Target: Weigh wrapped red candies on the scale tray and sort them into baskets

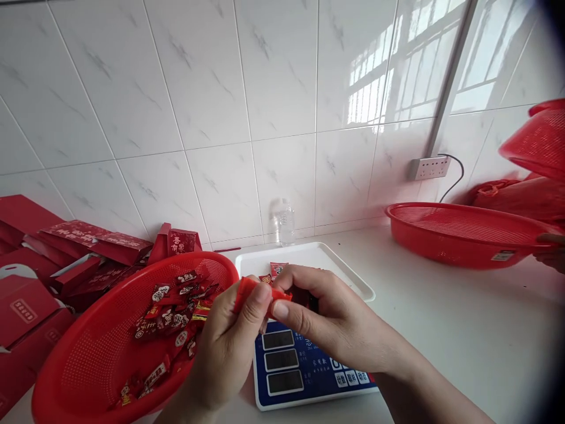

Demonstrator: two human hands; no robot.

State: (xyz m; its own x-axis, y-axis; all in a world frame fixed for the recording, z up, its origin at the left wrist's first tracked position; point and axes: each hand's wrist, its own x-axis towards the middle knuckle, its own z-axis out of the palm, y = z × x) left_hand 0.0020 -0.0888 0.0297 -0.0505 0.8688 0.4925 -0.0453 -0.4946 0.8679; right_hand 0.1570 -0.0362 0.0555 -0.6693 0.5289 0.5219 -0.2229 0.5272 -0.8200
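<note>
My left hand (233, 347) and my right hand (326, 318) meet in front of me above a blue and white electronic scale (318, 368). Both pinch a small, folded, bright red piece (251, 291) that looks soft; its exact kind is partly hidden by my fingers. Behind my hands, a white tray (326, 256) holds a few small wrapped packets (278, 269). To the left of my left hand stands a round red plastic basket (83, 347) with several wrapped candies (179, 318) in it.
Red gift boxes (35, 312) crowd the far left. A clear bottle (286, 224) stands by the tiled wall. At right, another person's hand (551, 250) touches a wide red basket (459, 241); another red basket (538, 144) is above it. A power strip (430, 168) is on the wall.
</note>
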